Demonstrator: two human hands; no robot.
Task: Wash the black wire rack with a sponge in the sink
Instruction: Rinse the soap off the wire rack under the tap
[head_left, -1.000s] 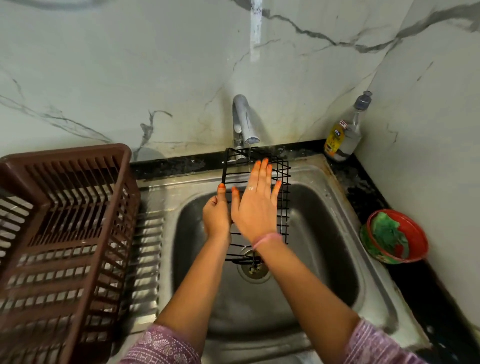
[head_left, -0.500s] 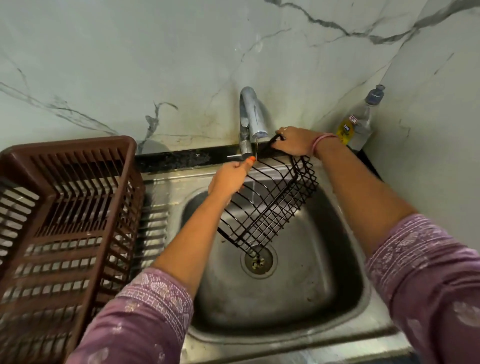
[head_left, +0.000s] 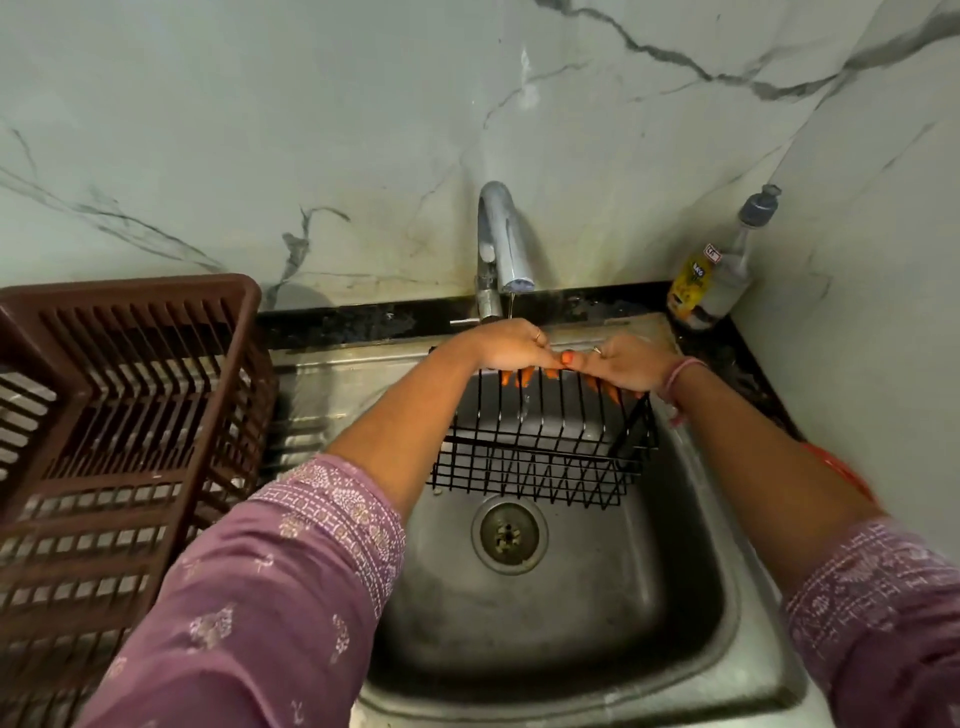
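Observation:
The black wire rack (head_left: 540, 457) hangs over the back half of the steel sink (head_left: 571, 623), above the drain (head_left: 509, 534). Both my hands hold its far top rim, side by side. My left hand (head_left: 506, 345) grips the rim with fingers curled over the wires. My right hand (head_left: 621, 366) grips the same rim just to the right, its thumb touching the left hand. A thin stream of water falls from the tap (head_left: 501, 244) onto my hands and the rack. No sponge is in view.
A brown plastic dish basket (head_left: 119, 441) stands on the left drainboard. A soap bottle (head_left: 719, 270) sits in the back right corner on the black counter. A red object (head_left: 836, 470) shows partly behind my right forearm. Marble walls close the back and right.
The rack has turned from a tilted diagonal to hanging level from its far rim. My left hand moved from the rack's near side up to that rim, beside my right hand.

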